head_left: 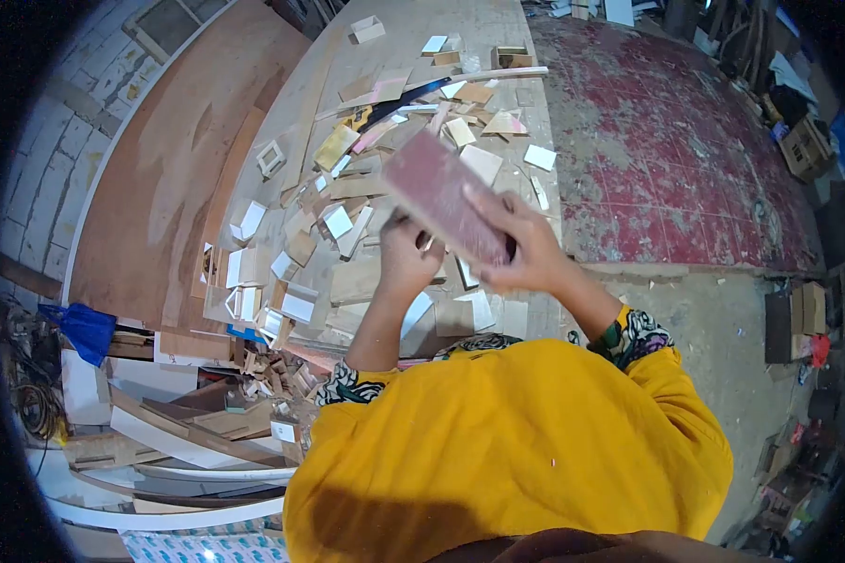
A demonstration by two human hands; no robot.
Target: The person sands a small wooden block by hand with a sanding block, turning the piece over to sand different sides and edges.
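A flat reddish-brown rectangular block is held up, tilted, above the workbench. My right hand grips its lower right end, with the thumb along the face and fingers at the edge. Close to the block's lower left side is my left hand, its fingers curled; what they hold, if anything, is partly hidden behind the block. Beneath both hands, small wood offcuts and white-faced pieces lie scattered on the bench.
The wooden workbench bears a handsaw and small box frames. A large brown board lies along the left. Beyond the bench's right edge is a red tiled floor. Long curved strips are stacked at lower left.
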